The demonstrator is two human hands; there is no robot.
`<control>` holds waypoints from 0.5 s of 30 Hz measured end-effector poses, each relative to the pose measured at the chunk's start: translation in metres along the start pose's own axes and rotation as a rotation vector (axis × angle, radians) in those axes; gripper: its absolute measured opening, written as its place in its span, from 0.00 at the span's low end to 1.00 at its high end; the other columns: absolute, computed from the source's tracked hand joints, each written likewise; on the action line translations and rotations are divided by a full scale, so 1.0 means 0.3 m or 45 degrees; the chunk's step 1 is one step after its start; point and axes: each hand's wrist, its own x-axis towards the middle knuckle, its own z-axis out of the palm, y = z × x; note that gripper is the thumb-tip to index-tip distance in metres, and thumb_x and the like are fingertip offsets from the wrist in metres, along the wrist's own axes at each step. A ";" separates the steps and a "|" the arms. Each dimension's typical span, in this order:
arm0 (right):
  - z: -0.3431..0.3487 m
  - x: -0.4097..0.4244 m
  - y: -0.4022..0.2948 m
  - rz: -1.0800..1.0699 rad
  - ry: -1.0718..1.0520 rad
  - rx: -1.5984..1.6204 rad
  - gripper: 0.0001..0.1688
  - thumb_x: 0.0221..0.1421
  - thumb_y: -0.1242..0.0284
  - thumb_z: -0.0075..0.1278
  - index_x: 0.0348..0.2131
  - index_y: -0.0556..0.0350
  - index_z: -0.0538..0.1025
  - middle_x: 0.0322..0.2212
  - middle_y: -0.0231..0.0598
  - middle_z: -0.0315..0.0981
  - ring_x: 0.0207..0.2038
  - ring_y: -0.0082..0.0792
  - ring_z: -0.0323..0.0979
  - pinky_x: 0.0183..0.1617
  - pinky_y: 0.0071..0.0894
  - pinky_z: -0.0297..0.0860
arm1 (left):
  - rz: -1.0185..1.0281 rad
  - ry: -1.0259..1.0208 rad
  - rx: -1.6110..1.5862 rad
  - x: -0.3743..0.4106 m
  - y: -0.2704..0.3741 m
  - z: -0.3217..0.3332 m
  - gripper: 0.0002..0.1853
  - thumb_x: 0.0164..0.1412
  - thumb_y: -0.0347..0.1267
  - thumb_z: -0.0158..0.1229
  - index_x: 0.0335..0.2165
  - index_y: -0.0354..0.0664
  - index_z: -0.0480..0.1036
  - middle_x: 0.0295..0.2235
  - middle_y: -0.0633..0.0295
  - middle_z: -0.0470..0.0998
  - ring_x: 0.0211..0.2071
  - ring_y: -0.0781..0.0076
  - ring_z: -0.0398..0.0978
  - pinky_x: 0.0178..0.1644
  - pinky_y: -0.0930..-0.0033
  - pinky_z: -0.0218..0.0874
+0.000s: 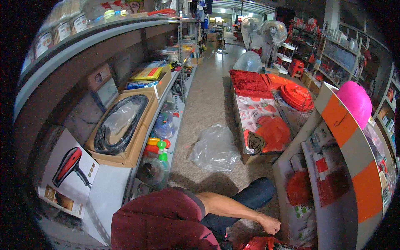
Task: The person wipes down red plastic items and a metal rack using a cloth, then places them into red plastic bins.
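Observation:
My left hand [270, 223] is at the lower right, its fingers curled, with the forearm stretched across from a maroon sleeve. Whether anything is pinched in the fingers cannot be made out. Just below the hand lies a shiny red plastic-wrapped item [261, 243], cut off by the bottom edge. My bent knee in dark trousers shows behind the forearm. The right hand is out of view. To the right of the left hand stands a counter with shelves [282, 190] holding red bagged goods [297, 187]. A crumpled clear plastic bag [215, 148] lies on the floor ahead.
On the left, a shelf carries a hair dryer box [70, 175] and an open carton [134, 159] with a coiled black hose [100, 142]. Ahead right are a low box with strawberry-patterned packaging [245, 107], a red furry mat [250, 82] and wrapped fans [272, 32]. A pink helmet [356, 101] tops the counter.

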 end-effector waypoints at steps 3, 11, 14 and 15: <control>-0.022 -0.018 0.025 0.016 0.010 0.012 0.32 0.63 0.63 0.52 0.60 0.63 0.67 0.51 0.45 0.71 0.47 0.38 0.72 0.51 0.39 0.70 | 0.024 0.014 0.022 -0.008 0.039 0.002 0.12 0.53 0.31 0.53 0.28 0.33 0.79 0.21 0.53 0.80 0.23 0.62 0.79 0.28 0.58 0.68; -0.068 -0.050 0.233 0.045 0.051 0.097 0.32 0.62 0.63 0.54 0.59 0.63 0.68 0.50 0.44 0.72 0.47 0.36 0.72 0.51 0.38 0.71 | -0.062 -0.101 0.073 -0.035 0.128 -0.017 0.13 0.52 0.31 0.54 0.29 0.33 0.80 0.23 0.51 0.80 0.24 0.61 0.79 0.28 0.57 0.69; -0.150 -0.097 0.309 0.027 0.070 0.273 0.32 0.62 0.63 0.54 0.59 0.63 0.68 0.50 0.44 0.72 0.46 0.35 0.72 0.51 0.38 0.71 | -0.068 -0.157 0.062 -0.022 0.145 -0.014 0.13 0.52 0.32 0.55 0.29 0.31 0.79 0.23 0.49 0.80 0.22 0.61 0.79 0.27 0.56 0.69; -0.189 -0.114 0.303 0.016 0.071 0.403 0.32 0.62 0.64 0.55 0.59 0.63 0.68 0.50 0.43 0.72 0.46 0.35 0.72 0.51 0.37 0.71 | -0.105 -0.180 -0.114 -0.023 0.153 -0.020 0.14 0.54 0.33 0.54 0.28 0.30 0.79 0.23 0.49 0.80 0.21 0.62 0.78 0.26 0.57 0.69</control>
